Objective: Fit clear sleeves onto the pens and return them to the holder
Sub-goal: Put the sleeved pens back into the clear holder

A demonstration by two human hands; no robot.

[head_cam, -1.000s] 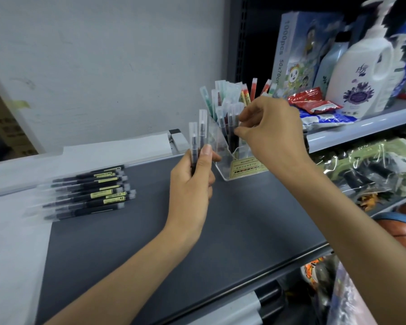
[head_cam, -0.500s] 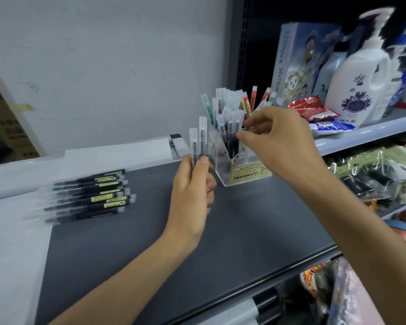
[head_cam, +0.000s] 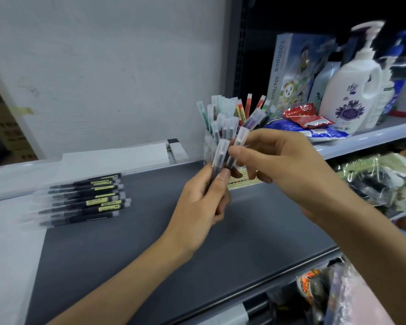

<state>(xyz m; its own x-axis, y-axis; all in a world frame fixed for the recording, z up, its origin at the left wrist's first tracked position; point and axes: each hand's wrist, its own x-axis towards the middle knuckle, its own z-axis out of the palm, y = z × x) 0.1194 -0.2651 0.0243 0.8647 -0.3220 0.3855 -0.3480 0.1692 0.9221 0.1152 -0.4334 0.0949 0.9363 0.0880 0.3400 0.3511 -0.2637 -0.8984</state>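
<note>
Head: right hand (head_cam: 284, 167) moved from holder (head_cam: 208, 148), pinches pen (head_cam: 241, 137); left hand (head_cam: 197, 202) grips second pen (head_cam: 220, 151).

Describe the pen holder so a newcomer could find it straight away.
Start at the dark grey counter below the white wall. At its back, just left of the shelf with the white pump bottle, stands the clear holder. Unlike the black pens lying flat to the left, its sleeved pens stand upright, and a yellow label marks its front.

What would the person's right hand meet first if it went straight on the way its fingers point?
The sleeved pens in the left hand: the right hand seems to pinch one, though depth is unclear.
</note>
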